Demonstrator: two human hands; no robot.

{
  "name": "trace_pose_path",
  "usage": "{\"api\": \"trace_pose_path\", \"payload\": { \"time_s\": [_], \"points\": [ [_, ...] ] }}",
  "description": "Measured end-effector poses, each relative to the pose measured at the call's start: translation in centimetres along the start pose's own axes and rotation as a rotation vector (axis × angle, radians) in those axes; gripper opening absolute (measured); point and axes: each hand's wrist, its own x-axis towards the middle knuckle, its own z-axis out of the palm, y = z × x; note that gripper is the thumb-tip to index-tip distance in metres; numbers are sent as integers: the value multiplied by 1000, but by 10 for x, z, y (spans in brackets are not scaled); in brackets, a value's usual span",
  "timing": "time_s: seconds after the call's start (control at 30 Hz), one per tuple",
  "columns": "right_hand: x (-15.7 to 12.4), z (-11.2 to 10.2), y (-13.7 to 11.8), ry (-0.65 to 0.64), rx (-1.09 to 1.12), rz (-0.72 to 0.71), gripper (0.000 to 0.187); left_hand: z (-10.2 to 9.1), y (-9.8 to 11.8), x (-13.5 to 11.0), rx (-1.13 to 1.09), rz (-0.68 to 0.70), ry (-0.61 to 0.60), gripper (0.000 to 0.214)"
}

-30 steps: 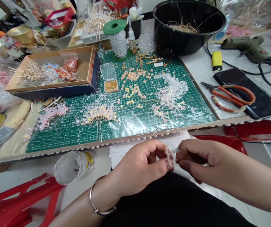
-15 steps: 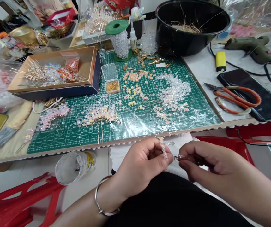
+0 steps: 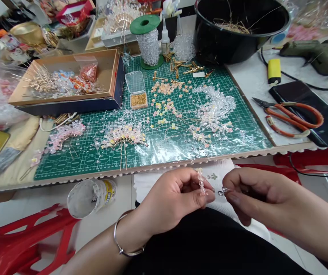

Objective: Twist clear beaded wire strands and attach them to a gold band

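Note:
My left hand (image 3: 181,191) pinches a short strand of clear and pale pink beads (image 3: 201,182) between thumb and fingers, above my lap. Just to its right, my right hand (image 3: 252,191) is closed in a pinch on a small clear bead (image 3: 224,189), with another bead at the gap between the hands. Any thin wire joining them is too fine to make out. On the green cutting mat (image 3: 141,160) in front lie a beaded hair comb (image 3: 124,136), a pink beaded piece (image 3: 66,135), a pile of clear beads (image 3: 215,103) and small flower beads (image 3: 166,109).
Orange-handled scissors (image 3: 293,116) rest on a black phone (image 3: 324,114) at the right, near a glue gun (image 3: 313,55). A black basin (image 3: 238,46), a bead spool (image 3: 148,46) and an open cardboard box (image 3: 66,101) stand behind. Below the table's edge is a plastic tub (image 3: 83,200).
My right hand has moved a little to the right, widening the gap between the hands. My left hand keeps its pinch on the strand. The whole view has shifted slightly.

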Motion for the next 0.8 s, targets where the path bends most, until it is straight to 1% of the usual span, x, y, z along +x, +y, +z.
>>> {"api": "trace_pose_path", "payload": {
  "time_s": [0.1, 0.2, 0.33, 0.37, 0.4, 0.47, 0.53, 0.6, 0.63, 0.7, 0.8],
  "points": [
    [0, -3, 1, -100, 41, 39, 28, -2, -3, 1, -26, 11, -25, 27],
    [-1, -5, 2, -89, 51, 22, 24, -2, -3, 2, -56, 29, -53, 30],
    [-2, -6, 3, -79, -57, -44, 21, -2, -1, 0, -29, 39, -51, 34],
    [-2, -6, 2, -52, -98, -97, 19, -2, 0, -1, -3, 46, -42, 35],
    [-3, -7, 0, 4, -143, -182, 16, -2, 0, -2, 34, 53, -26, 34],
    [-4, -8, -5, 131, -268, -415, 10, -2, 0, -4, 125, 57, 10, 33],
    [-5, -8, -11, 232, -441, -638, 16, -2, -1, -4, 171, 39, 31, 33],
    [-5, -6, -15, 275, -590, -791, 18, -1, -1, -4, 147, 21, 30, 35],
    [-4, -4, -17, 292, -630, -847, 18, -1, -1, -3, 125, 19, 24, 36],
    [-1, -1, -19, 337, -642, -937, 16, -1, -1, -3, 102, 18, 6, 38],
    [4, 1, -17, 341, -618, -989, 15, -1, 1, -3, 93, 10, -40, 39]
  ]
}}
